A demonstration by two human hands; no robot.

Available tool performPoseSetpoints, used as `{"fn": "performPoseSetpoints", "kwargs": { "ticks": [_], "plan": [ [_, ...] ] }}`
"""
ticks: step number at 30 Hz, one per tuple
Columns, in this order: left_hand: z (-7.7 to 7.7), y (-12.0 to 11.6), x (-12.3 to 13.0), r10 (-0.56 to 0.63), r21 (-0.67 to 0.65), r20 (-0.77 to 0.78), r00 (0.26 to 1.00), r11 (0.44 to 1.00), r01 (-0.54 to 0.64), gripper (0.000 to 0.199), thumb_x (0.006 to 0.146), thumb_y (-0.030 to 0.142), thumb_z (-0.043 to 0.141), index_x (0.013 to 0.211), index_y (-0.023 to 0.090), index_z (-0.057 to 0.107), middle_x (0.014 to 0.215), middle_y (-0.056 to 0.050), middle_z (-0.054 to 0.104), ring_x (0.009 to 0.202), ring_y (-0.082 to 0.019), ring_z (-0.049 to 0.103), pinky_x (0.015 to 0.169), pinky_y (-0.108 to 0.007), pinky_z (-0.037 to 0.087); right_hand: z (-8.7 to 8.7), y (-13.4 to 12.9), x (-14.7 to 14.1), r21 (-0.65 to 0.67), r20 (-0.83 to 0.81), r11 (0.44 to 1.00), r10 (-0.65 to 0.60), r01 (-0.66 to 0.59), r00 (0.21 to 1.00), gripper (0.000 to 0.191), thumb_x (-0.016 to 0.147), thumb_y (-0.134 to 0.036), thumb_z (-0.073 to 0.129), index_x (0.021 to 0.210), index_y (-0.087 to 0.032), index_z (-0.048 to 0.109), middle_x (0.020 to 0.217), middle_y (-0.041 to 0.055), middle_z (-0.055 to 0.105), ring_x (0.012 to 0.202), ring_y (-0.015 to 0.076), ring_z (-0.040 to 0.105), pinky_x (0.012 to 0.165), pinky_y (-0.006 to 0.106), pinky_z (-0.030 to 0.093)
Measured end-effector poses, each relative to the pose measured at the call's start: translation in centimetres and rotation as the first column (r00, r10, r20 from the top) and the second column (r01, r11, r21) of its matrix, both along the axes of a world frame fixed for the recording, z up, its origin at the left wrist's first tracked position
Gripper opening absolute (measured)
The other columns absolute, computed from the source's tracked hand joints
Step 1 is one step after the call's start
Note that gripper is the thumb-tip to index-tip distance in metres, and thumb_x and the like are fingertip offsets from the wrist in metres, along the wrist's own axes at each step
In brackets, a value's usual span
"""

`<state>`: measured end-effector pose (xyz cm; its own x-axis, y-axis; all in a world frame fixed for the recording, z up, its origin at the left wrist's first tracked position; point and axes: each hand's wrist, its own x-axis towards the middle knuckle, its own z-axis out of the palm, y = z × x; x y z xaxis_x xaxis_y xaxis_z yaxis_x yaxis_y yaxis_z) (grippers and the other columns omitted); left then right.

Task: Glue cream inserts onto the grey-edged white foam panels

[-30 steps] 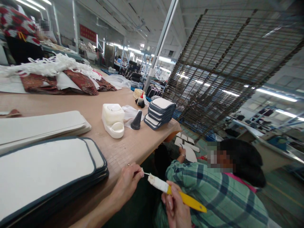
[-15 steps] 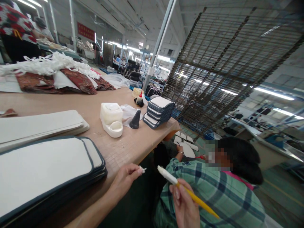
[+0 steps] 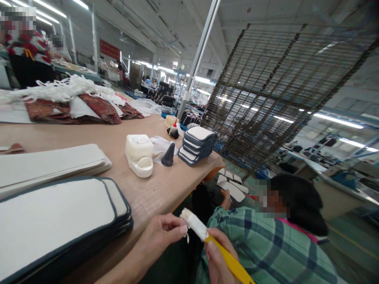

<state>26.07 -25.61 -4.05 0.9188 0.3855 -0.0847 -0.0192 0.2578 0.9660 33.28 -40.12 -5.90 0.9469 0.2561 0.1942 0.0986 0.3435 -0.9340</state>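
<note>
My right hand (image 3: pixel 217 254) grips the yellow handle of a brush (image 3: pixel 197 227) with a white-coated neck and pale, matted bristles pointing up and left. Beside the bristles, my left hand (image 3: pixel 162 234) is closed in a pinch on a small white stringy scrap (image 3: pixel 187 236), which dangles from the fingertips. Whether these fingertips touch the bristles I cannot tell. Both hands are off the front edge of the brown-covered table (image 3: pixel 151 197). On it stand a white plastic container (image 3: pixel 139 156) and a dark cone (image 3: pixel 168 154).
Dark-edged white panels (image 3: pixel 59 213) are stacked at left, with a smaller stack (image 3: pixel 197 144) at the table corner. A red-tipped bottle (image 3: pixel 174 129) stands behind. Close at right, a person in a green checked shirt (image 3: pixel 260 240) bends over white pieces (image 3: pixel 233 189). A wire rack (image 3: pixel 275 90) leans behind.
The brush has moved left and its bristle end now meets my left fingertips' area. My left hand has shifted slightly, and the white scrap now hangs down. The view has tilted a little upward.
</note>
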Motion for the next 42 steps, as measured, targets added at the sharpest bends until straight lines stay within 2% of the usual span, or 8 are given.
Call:
{"fn": "performPoseSetpoints", "kwargs": {
  "ticks": [8, 15, 21, 27, 32, 36, 39, 42],
  "plan": [
    [2.2, 2.5, -0.2, 0.180, 0.223, -0.129, 0.975, 0.963, -0.149, 0.039, 0.066, 0.053, 0.058, 0.061, 0.014, 0.063, 0.052, 0.002, 0.051, 0.053, -0.013, 0.042, 0.051, -0.023, 0.029, 1.0, 1.4, 0.4, 0.038, -0.051, 0.999, 0.029, -0.027, 0.998, 0.025, 0.065, -0.039, 0.072, 0.085, -0.024, 0.069, 0.069, -0.0002, 0.061, 0.051, 0.0084, 0.044, 0.047, 0.021, 0.034],
    [1.7, 1.9, 0.5, 0.020, 0.003, -0.022, 1.000, 1.000, -0.020, 0.033, 0.062, 0.046, 0.069, 0.067, 0.014, 0.067, 0.060, 0.002, 0.057, 0.061, -0.014, 0.047, 0.058, -0.023, 0.032, 0.9, 3.0, 0.2, -0.050, 0.046, 0.998, 0.037, -0.035, 0.998, 0.028, 0.070, -0.040, 0.067, 0.088, -0.019, 0.067, 0.062, -0.0005, 0.057, 0.052, 0.0106, 0.046, 0.047, 0.023, 0.036],
    [1.7, 1.7, 1.4, 0.077, -0.054, -0.025, 0.997, 0.995, -0.079, 0.028, 0.064, 0.043, 0.069, 0.069, 0.015, 0.068, 0.067, 0.001, 0.061, 0.066, -0.014, 0.050, 0.062, -0.024, 0.034, 0.4, 3.3, 1.1, -0.045, 0.065, 0.996, 0.084, -0.081, 0.994, 0.026, 0.070, -0.037, 0.067, 0.088, -0.018, 0.067, 0.064, 0.0003, 0.058, 0.051, 0.0103, 0.047, 0.046, 0.023, 0.037],
    [3.8, 3.1, 1.5, 0.195, 0.108, -0.109, 0.975, 0.977, -0.183, 0.027, 0.057, 0.043, 0.065, 0.062, 0.016, 0.064, 0.057, 0.002, 0.055, 0.059, -0.014, 0.046, 0.058, -0.024, 0.034, 0.3, 4.2, 2.2, 0.149, -0.183, 0.982, 0.146, -0.119, 0.972, 0.026, 0.069, -0.039, 0.069, 0.086, -0.019, 0.067, 0.056, -0.0037, 0.054, 0.053, 0.0082, 0.047, 0.048, 0.019, 0.039],
    [6.0, 5.6, 1.4, 0.276, 0.393, -0.149, 0.950, 0.898, -0.199, 0.031, 0.065, 0.048, 0.055, 0.065, 0.017, 0.061, 0.054, 0.003, 0.047, 0.055, -0.014, 0.041, 0.052, -0.023, 0.030, 0.2, 5.2, 3.6, 0.364, -0.430, 0.929, 0.225, -0.061, 0.874, 0.018, 0.071, -0.033, 0.069, 0.066, -0.018, 0.061, 0.044, -0.0094, 0.046, 0.041, 0.0030, 0.036, 0.062, 0.022, 0.046],
    [6.4, 9.3, 2.5, 0.307, 0.763, -0.103, 0.946, 0.635, -0.123, 0.032, 0.071, 0.040, 0.046, 0.048, 0.019, 0.050, 0.051, 0.002, 0.040, 0.054, -0.014, 0.038, 0.053, -0.025, 0.027, 0.3, 5.9, 4.2, 0.458, -0.542, 0.889, 0.269, 0.012, 0.796, 0.037, 0.073, -0.034, 0.067, 0.047, -0.017, 0.047, 0.038, -0.0103, 0.040, 0.034, 0.0013, 0.026, 0.054, 0.020, 0.045],
    [6.5, 11.3, 3.2, 0.360, 0.816, -0.122, 0.925, 0.566, -0.113, 0.014, 0.066, 0.024, 0.050, 0.057, 0.018, 0.059, 0.054, 0.001, 0.047, 0.056, -0.017, 0.044, 0.055, -0.027, 0.029, 0.5, 6.3, 3.8, 0.441, -0.490, 0.896, 0.288, -0.051, 0.823, 0.024, 0.072, -0.034, 0.068, 0.059, -0.017, 0.057, 0.043, -0.0098, 0.043, 0.039, 0.0021, 0.033, 0.058, 0.020, 0.046],
    [6.6, 11.9, 3.1, 0.373, 0.823, -0.154, 0.915, 0.561, -0.090, 0.027, 0.057, 0.012, 0.049, 0.076, 0.018, 0.067, 0.062, -0.001, 0.057, 0.059, -0.018, 0.051, 0.058, -0.027, 0.034, 0.6, 6.6, 3.3, 0.392, -0.386, 0.910, 0.293, -0.132, 0.874, 0.021, 0.069, -0.031, 0.071, 0.085, -0.020, 0.063, 0.053, -0.0089, 0.050, 0.049, 0.0036, 0.044, 0.067, 0.020, 0.047]
  ]
}}
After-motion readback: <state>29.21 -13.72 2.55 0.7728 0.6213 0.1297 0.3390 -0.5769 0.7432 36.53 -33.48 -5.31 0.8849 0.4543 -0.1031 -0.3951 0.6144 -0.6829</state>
